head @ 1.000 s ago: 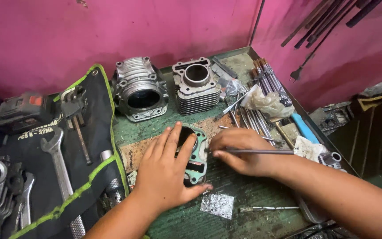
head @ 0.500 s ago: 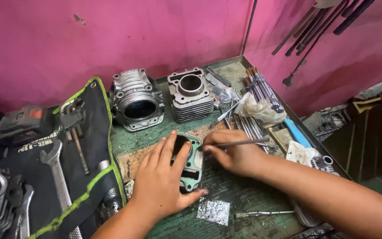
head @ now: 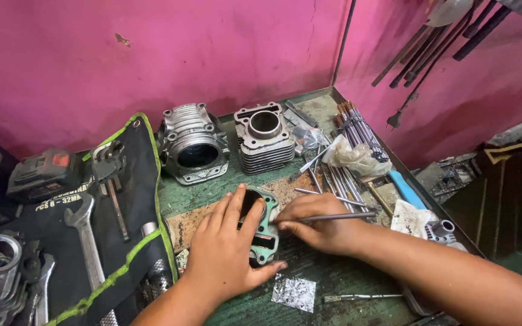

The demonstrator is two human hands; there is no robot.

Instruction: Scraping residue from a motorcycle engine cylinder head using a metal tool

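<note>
On the green tabletop (head: pixel 357 284), a green gasket (head: pixel 265 240) is pressed flat under the spread fingers of the left hand (head: pixel 228 256). A thin metal rod (head: pixel 339 217) is gripped in the right hand (head: pixel 315 224), its tip laid against the gasket's edge. Two finned engine cylinders (head: pixel 265 137) are stood behind, near the pink wall (head: pixel 152 54).

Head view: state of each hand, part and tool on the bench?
Left hand: flat, pressing the green gasket.
Green gasket: flat on bench, partly covered.
Right hand: gripping thin metal rod, tip at gasket.
Finned grey cylinder block: upright, bore up.
Silver spanner: lying on black tool roll.
</note>
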